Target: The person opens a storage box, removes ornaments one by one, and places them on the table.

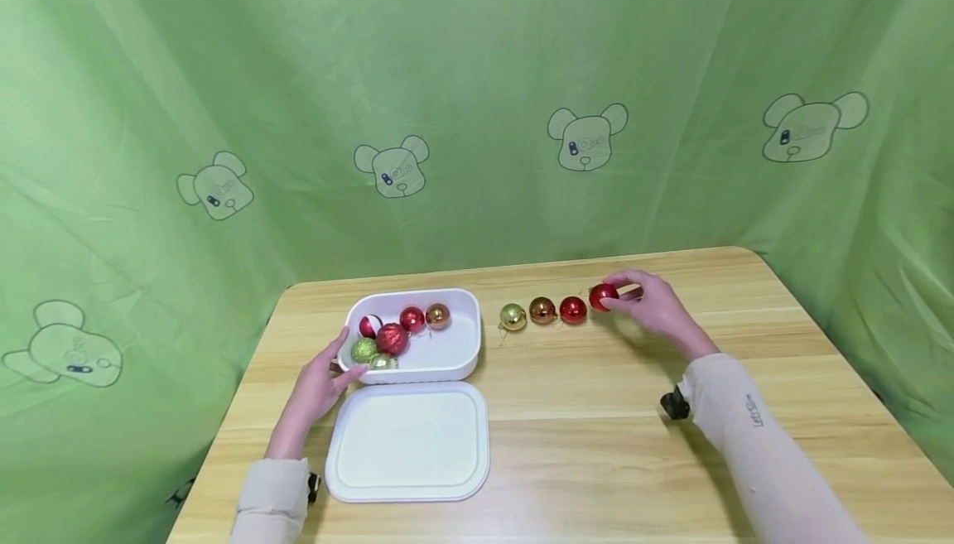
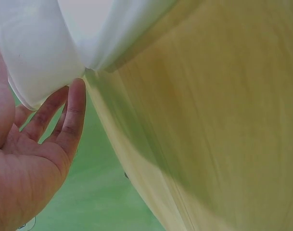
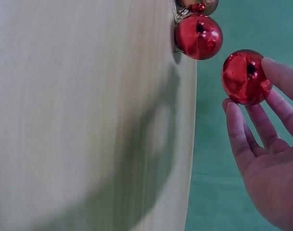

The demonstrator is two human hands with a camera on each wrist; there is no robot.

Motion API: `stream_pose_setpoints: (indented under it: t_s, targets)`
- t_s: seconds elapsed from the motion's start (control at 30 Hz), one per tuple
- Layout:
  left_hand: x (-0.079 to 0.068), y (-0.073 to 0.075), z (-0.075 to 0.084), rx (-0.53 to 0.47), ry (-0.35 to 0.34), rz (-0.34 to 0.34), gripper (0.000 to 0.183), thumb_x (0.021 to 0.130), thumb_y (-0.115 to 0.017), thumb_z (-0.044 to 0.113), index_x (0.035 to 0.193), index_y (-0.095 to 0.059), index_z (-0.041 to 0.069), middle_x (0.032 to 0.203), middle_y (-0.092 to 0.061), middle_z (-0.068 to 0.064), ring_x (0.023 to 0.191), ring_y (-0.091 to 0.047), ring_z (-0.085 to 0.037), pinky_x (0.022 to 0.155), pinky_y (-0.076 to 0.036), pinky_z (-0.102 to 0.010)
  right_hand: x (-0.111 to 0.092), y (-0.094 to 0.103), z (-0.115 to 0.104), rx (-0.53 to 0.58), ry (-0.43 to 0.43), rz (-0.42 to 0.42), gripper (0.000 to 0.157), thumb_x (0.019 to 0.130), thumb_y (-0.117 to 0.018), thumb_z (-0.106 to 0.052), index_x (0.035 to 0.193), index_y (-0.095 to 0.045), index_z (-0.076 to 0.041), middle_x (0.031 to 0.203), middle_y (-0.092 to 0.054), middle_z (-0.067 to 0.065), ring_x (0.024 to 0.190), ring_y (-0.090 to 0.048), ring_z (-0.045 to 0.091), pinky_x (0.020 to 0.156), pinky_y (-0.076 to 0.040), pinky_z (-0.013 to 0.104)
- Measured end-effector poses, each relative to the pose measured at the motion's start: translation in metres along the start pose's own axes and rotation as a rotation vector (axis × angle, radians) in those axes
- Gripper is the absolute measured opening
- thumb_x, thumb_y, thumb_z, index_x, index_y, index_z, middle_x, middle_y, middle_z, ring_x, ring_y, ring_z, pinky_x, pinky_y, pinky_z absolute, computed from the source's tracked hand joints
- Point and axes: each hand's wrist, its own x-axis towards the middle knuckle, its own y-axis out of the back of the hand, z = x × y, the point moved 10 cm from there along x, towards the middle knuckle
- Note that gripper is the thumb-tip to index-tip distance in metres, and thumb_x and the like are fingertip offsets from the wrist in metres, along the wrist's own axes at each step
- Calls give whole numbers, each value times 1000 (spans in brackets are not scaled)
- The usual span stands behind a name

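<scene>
My right hand (image 1: 652,308) pinches a shiny red Christmas ball (image 1: 603,296) between thumb and fingers. In the right wrist view that red ball (image 3: 246,77) is held apart from the wooden tabletop. Left of it, a gold-green ball (image 1: 513,317), a copper ball (image 1: 542,310) and another red ball (image 1: 573,310) lie in a row. My left hand (image 1: 320,382) holds the left end of a white plastic box (image 1: 465,345), thumb at the front rim. Fingertips (image 2: 77,89) press against its outer wall. Several red, green and copper balls, such as a glittery red one (image 1: 392,339), lie inside, mostly toward the left.
A white lid (image 1: 408,443) lies flat on the wooden table (image 1: 596,461), just in front of the box. Green curtains (image 1: 477,72) with bear-head prints hang behind the table and at both sides.
</scene>
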Motion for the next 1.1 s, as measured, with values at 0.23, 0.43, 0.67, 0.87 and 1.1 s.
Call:
stream_pose_setpoints:
  t_s: [0.23,0.43,0.67,0.87,1.1]
  targets:
    - [0,-2,-2,-8,-2,4,88,97,-73,36,165,-24,10,145,-56,-31,117,-67,-39,104,-56,-53,3,-3,8,-11,0,-3,50,96,-75,-25,140,-60,-8,139,-61,23,115,-64,38,93,-59,45]
    - [1,-1,-2,-19,-8,8,89,96,-74,37,165,-24,10,145,-56,-31,117,-67,-38,104,-56,-54,6,-6,17,-31,-10,-6,49,96,-76,-27,138,-61,-7,137,-61,24,114,-65,38,88,-59,38]
    - [1,0,-1,-22,-8,8,88,97,-72,37,165,-24,11,152,-49,-30,122,-65,-40,111,-50,-56,6,-10,25,-40,-29,-7,48,96,-76,-29,137,-62,-8,135,-64,23,113,-67,37,86,-59,35]
    - [1,0,-2,-29,9,-3,87,97,-72,36,165,-23,11,151,-50,-30,121,-65,-39,109,-52,-54,6,-13,26,-36,-31,-24,48,96,-75,-27,138,-61,-7,134,-63,25,114,-66,37,91,-60,44]
    - [2,0,-4,-27,15,0,87,97,-73,34,165,-23,12,149,-53,-29,119,-66,-37,107,-54,-52,6,-15,23,-50,-21,-30,46,97,-74,-24,136,-62,-4,133,-64,27,114,-67,39,86,-59,35]
